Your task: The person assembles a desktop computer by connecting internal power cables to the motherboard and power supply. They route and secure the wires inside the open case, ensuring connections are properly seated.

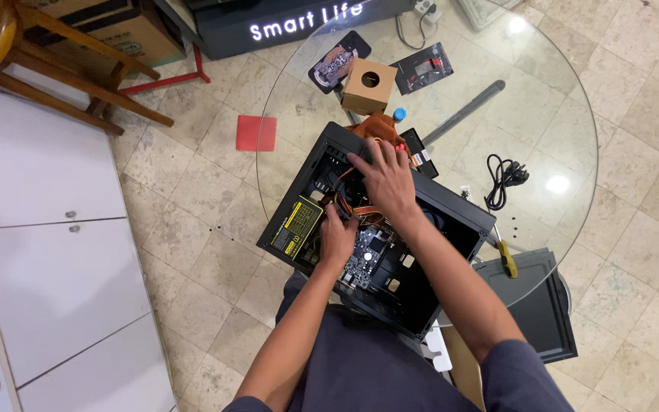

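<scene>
Working inside an open black computer case (451, 221) lying on the round glass worktop (558, 99).
Left hand (337, 236) grips the coloured cable bundle (360, 210) beside the power supply (297, 226); right hand (387, 179) rests with fingers spread flat at the case's far edge. Steady, gentle pulls seem best.

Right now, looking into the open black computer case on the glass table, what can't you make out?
- Head view: what the left hand has in its grip; its fingers curl down among the coloured cables.
- Fingertips of the right hand: lost at the far wall of the open black computer case, contact unclear.
- Green circuit board: parts too small, forearms cover much.
- Yellow-handled screwdriver: tip hidden behind the case.
</scene>
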